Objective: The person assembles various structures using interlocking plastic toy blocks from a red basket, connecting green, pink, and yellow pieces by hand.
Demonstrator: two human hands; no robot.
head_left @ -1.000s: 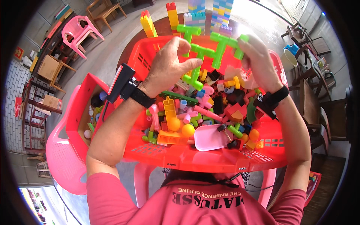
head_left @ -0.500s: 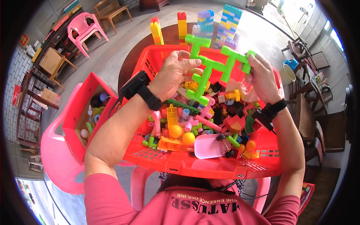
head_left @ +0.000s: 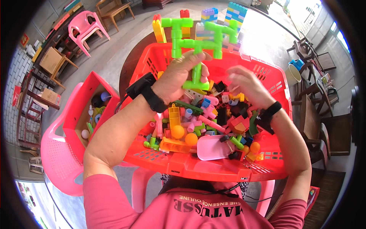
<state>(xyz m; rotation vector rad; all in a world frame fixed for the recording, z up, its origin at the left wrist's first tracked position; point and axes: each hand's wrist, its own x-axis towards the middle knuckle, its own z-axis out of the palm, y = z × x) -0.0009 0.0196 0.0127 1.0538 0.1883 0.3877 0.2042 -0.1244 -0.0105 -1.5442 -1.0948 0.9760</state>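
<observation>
My left hand (head_left: 182, 74) grips the stem of a bright green structure of joined toy pipes (head_left: 198, 45), held upright over the far part of a red basket (head_left: 167, 165). Its lowest T-shaped piece hangs just below my fingers. Apart from it, my right hand (head_left: 244, 84) hovers over the basket's right side, fingers loosely bent and blurred, with nothing visible in them. Below both hands lies a heap of mixed toy parts: pink pipes (head_left: 213, 125), orange balls (head_left: 191, 139), a yellow ladder-like piece (head_left: 174, 121) and a pink tray (head_left: 214, 147).
Behind the basket, towers of stacked blocks (head_left: 235, 17) stand on a round brown table (head_left: 131, 61). To the left, a red box (head_left: 76, 114) with small toys rests on a pink chair (head_left: 57, 152). Wooden chairs (head_left: 310, 110) line the right side.
My right hand has let go of the green pipe structure and drawn back toward the basket. My left hand has shifted its grip to the stem, and the structure has turned upright.
</observation>
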